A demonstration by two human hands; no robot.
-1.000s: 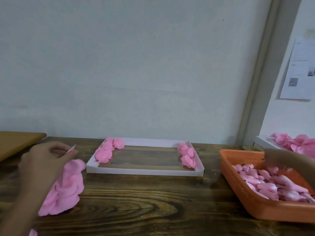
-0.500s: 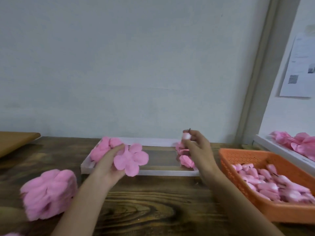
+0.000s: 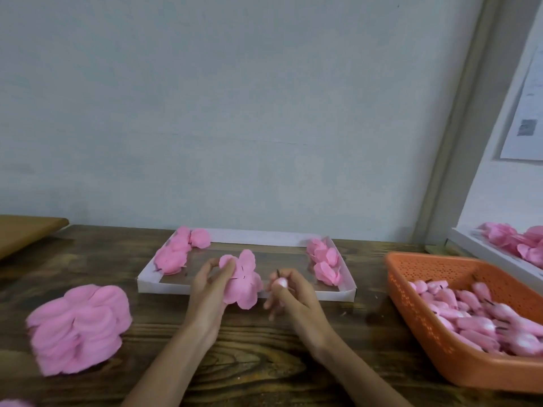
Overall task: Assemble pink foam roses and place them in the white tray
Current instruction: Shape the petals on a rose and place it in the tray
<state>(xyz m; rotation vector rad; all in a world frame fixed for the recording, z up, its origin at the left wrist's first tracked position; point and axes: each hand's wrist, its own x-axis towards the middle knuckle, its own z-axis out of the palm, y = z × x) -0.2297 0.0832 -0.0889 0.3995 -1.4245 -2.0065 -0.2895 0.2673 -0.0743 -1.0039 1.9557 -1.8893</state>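
The basket (image 3: 426, 268) is cut off at the right edge; the tray (image 3: 164, 284) front wall is partly hidden. A petal piece (image 3: 245, 286) is gripped by the left hand (image 3: 210, 289), raised over the counter (image 3: 264, 362) before the tray. A blurred bud (image 3: 279, 282) is pinched by the right hand (image 3: 293, 298) beside it. At both tray ends roses (image 3: 173, 254) are seen.

No words or numbers can be read. A white paper sheet (image 3: 526, 107) hangs on the side wall (image 3: 489, 189), at about 2 o'clock near the right edge. It has faint grey lines of print, too blurry to read. Low on the sheet is a small dark square (image 3: 526, 127) that looks like a scan code, and it is too blurry to make out as well.
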